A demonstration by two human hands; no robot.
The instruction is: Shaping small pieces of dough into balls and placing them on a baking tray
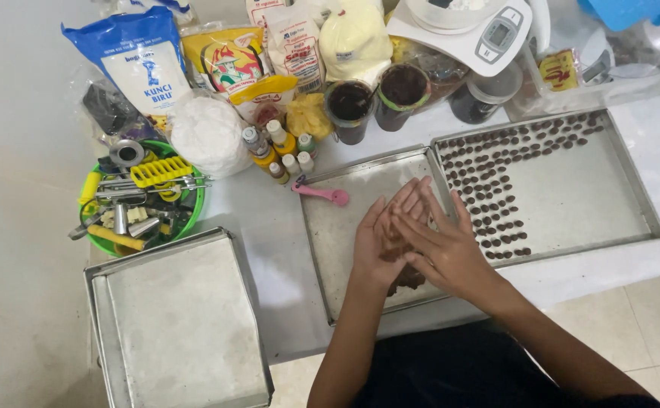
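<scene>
Brown dough (395,251), a small dark piece, soft-looking and matte, mostly hidden, pressed between two flat palms above the middle tray (330,227). Left hand (381,242) underneath, fingers straight and pointing away from the body; right hand (447,249) laid across it, fingers stretched out flat, neither one curled into a fist. More of the same brown dough, a rough lump (407,281), lying on the middle tray just below the hands. Further right, a second metal tray (594,204) holding rows of little dark oval pieces (489,189), bean-shaped and set in lines along its left and top sides. Pink spoon (321,193) resting at the middle tray's top left corner. Third tray (179,325) at lower left, beside a green basket (194,211) of tools.
</scene>
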